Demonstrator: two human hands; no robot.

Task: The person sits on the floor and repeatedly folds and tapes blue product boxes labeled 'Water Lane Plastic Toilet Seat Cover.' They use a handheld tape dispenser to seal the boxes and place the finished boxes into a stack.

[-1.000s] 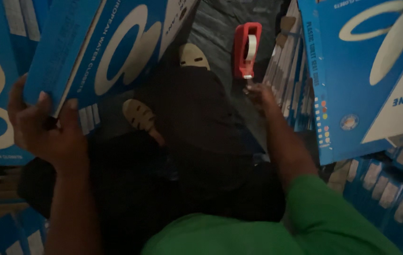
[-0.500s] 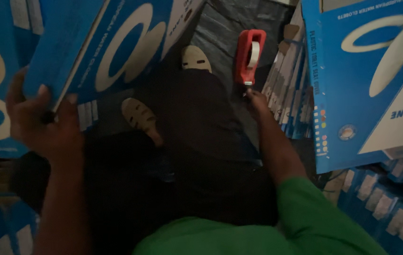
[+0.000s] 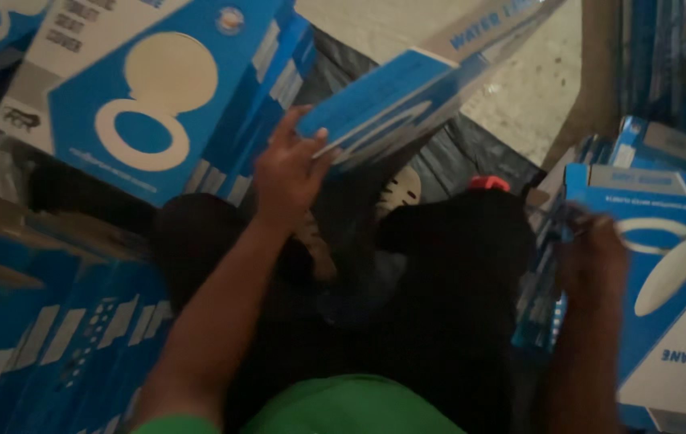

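I see my left hand (image 3: 290, 173) gripping the low end of a long flat blue cardboard box (image 3: 407, 104), which rises up-right above the dark lap, blue stacked cartons (image 3: 53, 321) crowding close. My right hand (image 3: 596, 253) is blurred; I cannot tell its grasp.

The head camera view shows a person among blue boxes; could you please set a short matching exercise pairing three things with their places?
Things:
1. left hand
2. right hand
3. red tape dispenser

Places:
a. just beyond the dark-clad knee, mostly hidden
b. gripping the corner of the lifted flat blue box
c. at the edge of the blue box at the right

Pairs: 1-b, 2-c, 3-a
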